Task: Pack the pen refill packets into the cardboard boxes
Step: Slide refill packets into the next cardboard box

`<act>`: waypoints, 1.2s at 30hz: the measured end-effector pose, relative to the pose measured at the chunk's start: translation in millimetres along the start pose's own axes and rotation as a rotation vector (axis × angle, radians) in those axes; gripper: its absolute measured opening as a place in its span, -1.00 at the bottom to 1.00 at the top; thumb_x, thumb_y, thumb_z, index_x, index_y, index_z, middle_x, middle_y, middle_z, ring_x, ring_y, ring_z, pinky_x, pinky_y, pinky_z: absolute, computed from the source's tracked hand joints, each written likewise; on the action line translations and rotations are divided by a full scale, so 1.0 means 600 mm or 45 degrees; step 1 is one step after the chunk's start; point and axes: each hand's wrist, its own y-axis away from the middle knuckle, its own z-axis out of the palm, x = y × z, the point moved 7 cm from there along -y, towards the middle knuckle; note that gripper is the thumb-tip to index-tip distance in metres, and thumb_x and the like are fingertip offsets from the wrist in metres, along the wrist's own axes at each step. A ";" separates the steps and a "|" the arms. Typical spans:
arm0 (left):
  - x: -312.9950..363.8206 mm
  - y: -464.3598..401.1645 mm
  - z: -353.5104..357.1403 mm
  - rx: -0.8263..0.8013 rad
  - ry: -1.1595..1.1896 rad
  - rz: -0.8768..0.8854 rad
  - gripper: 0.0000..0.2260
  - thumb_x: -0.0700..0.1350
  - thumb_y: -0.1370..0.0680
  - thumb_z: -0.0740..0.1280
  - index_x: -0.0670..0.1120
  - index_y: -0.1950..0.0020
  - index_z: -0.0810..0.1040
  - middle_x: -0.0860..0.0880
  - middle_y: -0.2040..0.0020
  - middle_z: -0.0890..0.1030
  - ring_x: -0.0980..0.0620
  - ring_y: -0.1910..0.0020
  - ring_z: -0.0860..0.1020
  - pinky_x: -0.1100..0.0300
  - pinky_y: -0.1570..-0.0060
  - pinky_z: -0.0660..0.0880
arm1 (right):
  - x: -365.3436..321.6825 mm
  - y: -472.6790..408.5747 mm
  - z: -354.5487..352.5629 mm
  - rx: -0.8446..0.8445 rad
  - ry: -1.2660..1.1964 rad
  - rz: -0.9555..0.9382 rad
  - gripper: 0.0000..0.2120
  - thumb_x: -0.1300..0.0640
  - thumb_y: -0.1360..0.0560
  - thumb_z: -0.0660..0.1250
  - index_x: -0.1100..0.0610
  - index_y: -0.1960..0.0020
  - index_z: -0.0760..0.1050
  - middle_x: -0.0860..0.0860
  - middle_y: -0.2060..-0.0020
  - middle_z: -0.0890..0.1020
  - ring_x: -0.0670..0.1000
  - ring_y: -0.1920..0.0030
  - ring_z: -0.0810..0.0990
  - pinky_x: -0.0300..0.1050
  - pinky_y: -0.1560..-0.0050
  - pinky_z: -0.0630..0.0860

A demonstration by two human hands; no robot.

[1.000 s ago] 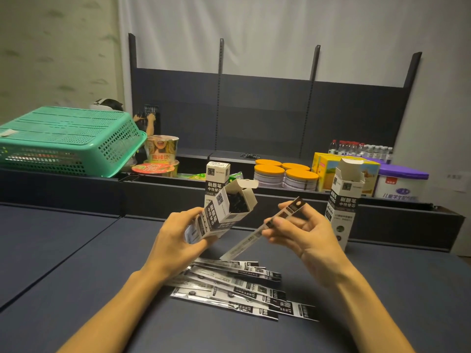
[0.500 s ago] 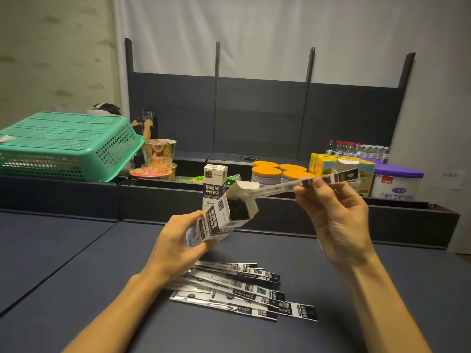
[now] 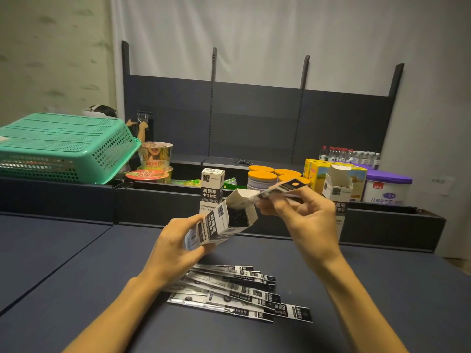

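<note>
My left hand (image 3: 175, 247) grips a black-and-white cardboard box (image 3: 221, 221), tilted with its open mouth facing right; dark packets show inside. My right hand (image 3: 305, 220) pinches one long pen refill packet (image 3: 283, 188), whose left end lies at the box's top flap. Several more refill packets (image 3: 237, 291) lie fanned on the dark table (image 3: 76, 289) below my hands. A shut box of the same kind (image 3: 212, 186) stands upright behind the held one. Another box with its flaps open (image 3: 337, 189) stands behind my right hand, partly hidden.
A green plastic basket (image 3: 61, 146) lies upside down at the back left. Behind the raised table edge stand noodle cups (image 3: 155, 159), orange-lidded cans (image 3: 265, 178), a yellow carton (image 3: 316, 171), a purple-lidded tub (image 3: 387, 187) and water bottles (image 3: 349, 154). A person (image 3: 102, 112) is partly visible behind the basket.
My right hand lifted the packet from a diagonal below the box up to the box's mouth, then slid it left toward the opening. The left hand kept the box tilted.
</note>
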 end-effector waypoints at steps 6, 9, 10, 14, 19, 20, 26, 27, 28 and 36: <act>-0.002 0.001 0.001 0.000 0.013 -0.007 -0.43 0.23 -0.38 0.38 0.18 -0.35 0.35 0.26 -0.14 0.47 0.21 -0.12 0.46 0.24 -0.05 0.48 | 0.018 -0.001 0.013 -0.064 0.468 -0.209 -0.79 0.02 -0.46 0.42 0.09 -0.03 0.65 0.04 0.12 0.67 0.11 0.17 0.63 0.13 0.21 0.57; 0.003 -0.001 0.003 -0.008 0.016 0.009 -0.43 0.25 -0.37 0.36 0.20 -0.35 0.33 0.24 -0.15 0.47 0.23 -0.13 0.45 0.29 -0.04 0.45 | 0.017 0.001 0.017 -0.098 0.526 -0.225 -0.80 0.09 -0.46 0.45 0.05 -0.08 0.63 -0.02 0.13 0.68 0.07 0.21 0.62 0.12 0.24 0.56; 0.003 -0.001 0.003 -0.011 0.016 0.012 -0.43 0.25 -0.37 0.36 0.20 -0.35 0.33 0.23 -0.15 0.47 0.24 -0.13 0.45 0.30 -0.04 0.45 | 0.014 0.003 0.016 -0.085 0.539 -0.231 -0.79 0.14 -0.45 0.46 0.02 -0.08 0.61 -0.04 0.16 0.68 0.04 0.25 0.62 0.08 0.27 0.57; -0.003 0.001 0.005 -0.013 0.017 0.003 -0.43 0.25 -0.38 0.36 0.17 -0.35 0.35 0.26 -0.13 0.46 0.22 -0.12 0.45 0.29 -0.03 0.46 | -0.012 0.010 0.010 0.033 0.584 -0.357 -0.82 0.16 -0.45 0.42 -0.01 -0.02 0.52 -0.11 0.20 0.62 -0.01 0.29 0.60 -0.04 0.33 0.56; -0.002 0.001 0.006 -0.015 0.016 0.020 -0.43 0.26 -0.38 0.36 0.18 -0.35 0.35 0.37 -0.12 0.40 0.23 -0.12 0.44 0.29 -0.03 0.46 | -0.018 0.011 0.009 0.031 0.736 -0.484 -0.94 0.17 -0.47 0.41 0.12 0.06 0.59 -0.10 0.27 0.60 -0.06 0.33 0.54 -0.16 0.37 0.50; -0.002 0.001 0.006 -0.018 0.016 0.021 -0.43 0.26 -0.38 0.36 0.19 -0.35 0.34 0.40 -0.12 0.39 0.24 -0.13 0.44 0.30 -0.03 0.45 | -0.014 0.011 0.012 0.015 0.751 -0.481 -0.94 0.19 -0.46 0.41 0.14 0.06 0.60 -0.09 0.27 0.61 -0.07 0.34 0.54 -0.20 0.37 0.49; 0.004 0.001 0.006 -0.018 0.029 0.027 -0.42 0.23 -0.37 0.39 0.20 -0.36 0.34 0.40 -0.13 0.39 0.24 -0.14 0.44 0.32 -0.02 0.44 | 0.017 0.014 0.031 -0.132 0.853 -0.464 -0.88 0.23 -0.45 0.44 0.17 0.01 0.64 -0.04 0.18 0.67 -0.15 0.24 0.59 -0.23 0.22 0.57; 0.006 0.002 0.006 -0.020 0.030 0.028 -0.41 0.22 -0.37 0.40 0.20 -0.36 0.32 0.37 -0.13 0.41 0.24 -0.14 0.43 0.32 -0.02 0.44 | 0.020 0.014 0.033 -0.154 0.867 -0.463 -0.86 0.23 -0.45 0.45 0.16 0.00 0.64 -0.04 0.17 0.67 -0.15 0.24 0.59 -0.25 0.21 0.57; 0.006 0.002 0.006 -0.022 0.033 0.023 -0.40 0.18 -0.36 0.43 0.22 -0.36 0.32 0.32 -0.13 0.43 0.24 -0.13 0.44 0.33 -0.02 0.43 | 0.020 0.015 0.036 -0.165 0.880 -0.468 -0.85 0.24 -0.45 0.45 0.16 -0.02 0.64 -0.04 0.18 0.67 -0.15 0.26 0.57 -0.28 0.23 0.55; 0.002 0.003 0.010 -0.033 0.040 0.004 -0.43 0.15 -0.36 0.43 0.16 -0.35 0.37 0.20 -0.14 0.48 0.21 -0.12 0.45 0.32 -0.03 0.44 | 0.007 0.009 0.046 -0.168 0.937 -0.548 -0.89 0.27 -0.48 0.41 0.19 0.00 0.59 -0.13 0.24 0.57 -0.16 0.33 0.49 -0.42 0.29 0.42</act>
